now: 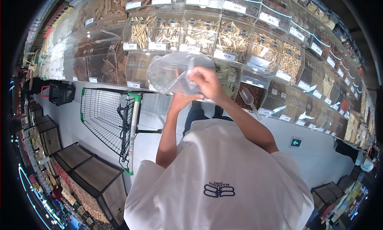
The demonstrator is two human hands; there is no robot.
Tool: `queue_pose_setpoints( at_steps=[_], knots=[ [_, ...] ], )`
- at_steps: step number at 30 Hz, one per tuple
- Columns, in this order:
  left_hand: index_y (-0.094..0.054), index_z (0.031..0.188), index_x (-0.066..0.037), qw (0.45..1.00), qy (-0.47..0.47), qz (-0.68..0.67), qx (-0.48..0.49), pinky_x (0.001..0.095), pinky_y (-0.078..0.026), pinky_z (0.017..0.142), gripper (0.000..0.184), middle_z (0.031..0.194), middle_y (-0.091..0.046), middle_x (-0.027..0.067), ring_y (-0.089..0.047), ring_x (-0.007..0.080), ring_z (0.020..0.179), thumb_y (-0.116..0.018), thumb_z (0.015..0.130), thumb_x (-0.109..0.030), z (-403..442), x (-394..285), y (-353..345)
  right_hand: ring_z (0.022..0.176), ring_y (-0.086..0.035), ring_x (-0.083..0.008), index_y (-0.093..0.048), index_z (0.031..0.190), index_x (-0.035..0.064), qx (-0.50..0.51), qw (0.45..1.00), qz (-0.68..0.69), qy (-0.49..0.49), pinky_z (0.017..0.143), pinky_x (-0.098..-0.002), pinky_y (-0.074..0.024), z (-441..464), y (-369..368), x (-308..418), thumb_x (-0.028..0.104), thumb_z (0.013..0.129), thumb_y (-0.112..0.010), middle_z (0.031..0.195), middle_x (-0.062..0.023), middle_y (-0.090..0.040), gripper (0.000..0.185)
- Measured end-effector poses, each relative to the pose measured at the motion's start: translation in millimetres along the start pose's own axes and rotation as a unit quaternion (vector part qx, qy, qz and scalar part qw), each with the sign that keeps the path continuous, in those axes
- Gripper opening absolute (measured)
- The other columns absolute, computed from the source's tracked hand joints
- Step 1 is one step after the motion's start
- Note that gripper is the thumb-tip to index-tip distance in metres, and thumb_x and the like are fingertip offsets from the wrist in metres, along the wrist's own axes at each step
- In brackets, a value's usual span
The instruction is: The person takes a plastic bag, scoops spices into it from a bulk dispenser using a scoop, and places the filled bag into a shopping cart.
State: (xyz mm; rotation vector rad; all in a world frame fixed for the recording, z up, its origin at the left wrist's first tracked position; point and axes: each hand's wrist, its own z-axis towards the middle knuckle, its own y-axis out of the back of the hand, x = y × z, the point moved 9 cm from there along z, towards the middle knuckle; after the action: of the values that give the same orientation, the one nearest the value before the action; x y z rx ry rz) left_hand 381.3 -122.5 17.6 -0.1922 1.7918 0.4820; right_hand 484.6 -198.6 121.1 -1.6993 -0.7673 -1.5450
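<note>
A clear plastic bag (165, 72) is spread out between my hands, in front of the lower bins. My left hand (185, 97) grips its near edge from below, and part of that hand shows only hazily through the plastic. On the other side, my right hand (208, 81) has its bent fingers closed on the bag's upper right part. Behind the bag stand clear bins of dried goods, such as pale dried slices (198, 35) and thin dried sticks (139, 32). A clear plastic scoop (248, 99) lies on a bin to the right of my right hand.
A green-trimmed shopping cart (105, 120) stands to my left on the pale floor. Beyond it is a black basket (60, 93) with a red handle. Wooden display stands (85, 162) line the lower left. A green arrow sign (295, 142) marks the floor at right.
</note>
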Motion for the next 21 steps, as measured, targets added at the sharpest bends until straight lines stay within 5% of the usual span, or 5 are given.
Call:
queue_pose_setpoints(
  at_steps=[7,15,16,19,21],
  knots=[
    [-0.040,0.142,-0.003,0.869,0.162,-0.445,-0.146,0.0392,-0.038,0.108,0.065,0.139,-0.050,0.0133,-0.049,0.0259,0.127,-0.068,0.090,-0.030,46.1,60.6,12.5,0.092,-0.062,-0.0284,-0.061,0.109,-0.0015,0.083,0.966,-0.212,0.126,0.085,-0.0375,-0.0464,-8.3,-87.2,9.6,0.014,0.093,-0.062,0.093,-0.0162,-0.065,0.023],
    [-0.047,0.137,-0.001,0.743,0.163,-0.635,-0.130,0.0428,-0.036,0.110,0.061,0.137,-0.053,0.0131,-0.049,0.0292,0.127,-0.058,0.096,-0.044,44.5,108.8,43.8,0.090,-0.065,-0.0157,-0.064,0.116,-0.0013,-0.058,0.958,-0.160,-0.229,0.082,-0.0303,-0.0515,-80.3,52.9,-116.6,0.018,0.094,-0.061,0.101,-0.0088,-0.069,0.029],
    [-0.051,0.134,0.000,0.754,0.182,-0.619,-0.124,0.0406,-0.037,0.109,0.059,0.132,-0.057,0.0132,-0.052,0.0287,0.123,-0.062,0.094,-0.042,41.9,101.4,42.0,0.088,-0.066,-0.0155,-0.065,0.115,-0.0010,-0.080,0.956,-0.133,-0.250,0.080,-0.0300,-0.0517,-93.4,62.7,-117.3,0.018,0.094,-0.061,0.099,-0.0087,-0.069,0.029],
    [-0.054,0.131,0.003,0.960,0.262,-0.099,-0.011,0.0374,-0.037,0.107,0.058,0.131,-0.059,0.0138,-0.053,0.0264,0.123,-0.065,0.092,-0.038,30.4,95.2,40.2,0.085,-0.066,-0.0146,-0.066,0.113,-0.0006,-0.128,0.943,-0.063,-0.302,0.075,-0.0291,-0.0520,-130.0,74.3,-124.5,0.017,0.094,-0.061,0.094,-0.0083,-0.069,0.027],
    [-0.055,0.134,0.003,0.977,0.198,-0.082,0.017,0.0346,-0.039,0.104,0.053,0.134,-0.058,0.0151,-0.053,0.0238,0.124,-0.065,0.093,-0.029,33.3,68.3,26.6,0.085,-0.066,-0.0138,-0.065,0.114,-0.0011,-0.134,0.940,-0.036,-0.311,0.074,-0.0280,-0.0519,-138.4,73.3,-128.1,0.017,0.095,-0.060,0.094,-0.0079,-0.069,0.027]
  ],
)
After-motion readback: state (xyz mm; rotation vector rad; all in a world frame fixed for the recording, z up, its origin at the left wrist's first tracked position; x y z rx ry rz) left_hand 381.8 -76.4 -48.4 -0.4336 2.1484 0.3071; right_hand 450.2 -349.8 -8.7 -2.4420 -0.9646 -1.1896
